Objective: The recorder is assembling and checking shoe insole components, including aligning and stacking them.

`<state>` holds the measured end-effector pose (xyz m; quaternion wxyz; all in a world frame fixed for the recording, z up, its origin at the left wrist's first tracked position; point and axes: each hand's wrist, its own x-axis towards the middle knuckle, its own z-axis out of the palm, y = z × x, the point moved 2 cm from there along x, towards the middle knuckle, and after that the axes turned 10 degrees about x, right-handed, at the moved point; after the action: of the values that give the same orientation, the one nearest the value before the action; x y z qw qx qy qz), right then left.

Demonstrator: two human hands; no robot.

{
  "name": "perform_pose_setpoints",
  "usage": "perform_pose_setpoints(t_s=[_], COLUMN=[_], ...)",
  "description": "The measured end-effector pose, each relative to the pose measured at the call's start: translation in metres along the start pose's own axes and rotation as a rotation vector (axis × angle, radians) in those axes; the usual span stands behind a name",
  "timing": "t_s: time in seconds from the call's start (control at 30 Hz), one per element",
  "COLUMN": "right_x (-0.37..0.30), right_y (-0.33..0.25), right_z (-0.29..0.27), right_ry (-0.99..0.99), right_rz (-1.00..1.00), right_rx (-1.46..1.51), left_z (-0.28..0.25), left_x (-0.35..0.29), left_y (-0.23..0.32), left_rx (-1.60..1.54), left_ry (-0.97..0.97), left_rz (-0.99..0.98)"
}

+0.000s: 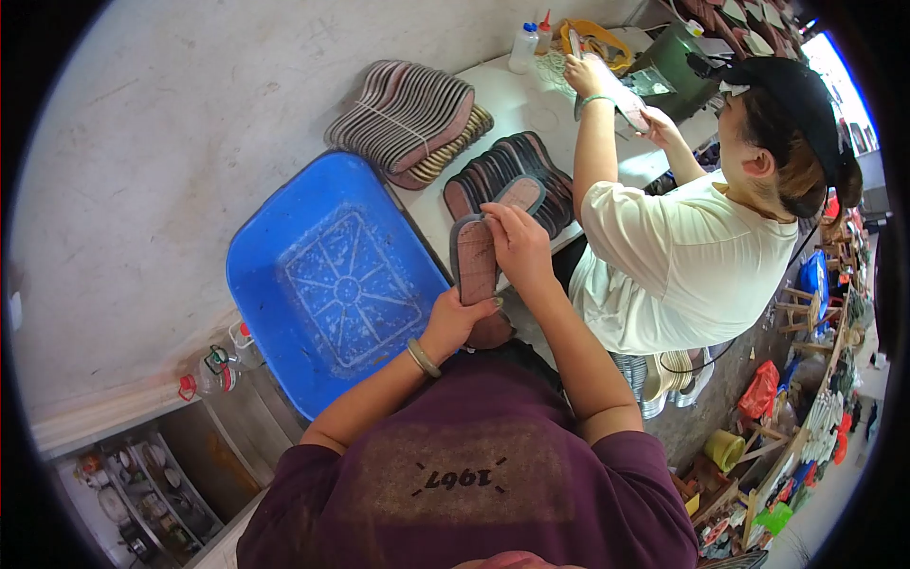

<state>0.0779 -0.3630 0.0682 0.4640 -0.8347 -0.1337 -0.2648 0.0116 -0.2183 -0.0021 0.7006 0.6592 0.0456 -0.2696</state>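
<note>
Whitewashed wall (171, 142) fills the upper left of my feed, and a pale worktop (488, 104) runs out from it toward the upper right. I have the brownish, dark-edged sole (476, 261) near the middle of the view, lifted just in front of the wearer's chest, its long side running roughly up and down. My left hand (457, 321) is closed around its lower part, the thumb laid across the face. My right hand (518, 245) bends its fingertips onto the upper edge; whether they pinch or merely press, I cannot tell. A dark shape shows below the left thumb, too covered for me to read. On the left wrist I see a bangle (424, 358); lower down spreads a purple shirt (332, 512)

Just beyond the right hand, a loose sole (521, 192) lies over a row of dark soles (531, 156) on the worktop. Left of the held sole sits a big blue basin (275, 284), and past its upper corner a striped stack of soles (408, 109) leans near the wall. Farther up stand a blue-capped bottle (522, 52) and a red-tipped bottle (544, 36), beside a yellow basket (621, 59). At right, a co-worker (682, 251) in a white T-shirt and dark cap holds another sole (626, 104) in both hands
</note>
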Motion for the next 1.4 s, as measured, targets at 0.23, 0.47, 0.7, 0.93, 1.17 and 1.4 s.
perform_pose_setpoints(t_s=[0.23,0.47,0.7,0.93,1.17,1.4], right_x=[-0.014,-0.008,-0.011,-0.025,-0.065,-0.065], right_y=[0.024,0.022,0.011,0.01,0.017,0.019], right_z=[0.016,0.022,0.03,0.035,0.036,0.023], right_ry=[0.069,0.027,0.002,-0.154,-0.565,-0.502], right_rz=[0.494,1.031,0.881,0.968,0.89,1.026], right_rx=[0.46,1.262,1.143,0.918,0.625,0.778], left_z=[0.002,-0.012,-0.019,-0.035,-0.048,-0.046], left_x=[-0.008,-0.006,-0.008,0.001,0.024,0.047], left_y=[0.001,-0.006,-0.002,-0.014,-0.019,-0.006], left_rx=[-0.039,-0.09,-0.115,-0.272,-0.545,-0.587], left_ry=[-0.012,-0.022,-0.051,-0.035,0.04,0.03], left_rz=[-0.014,0.038,0.01,0.015,-0.071,-0.045])
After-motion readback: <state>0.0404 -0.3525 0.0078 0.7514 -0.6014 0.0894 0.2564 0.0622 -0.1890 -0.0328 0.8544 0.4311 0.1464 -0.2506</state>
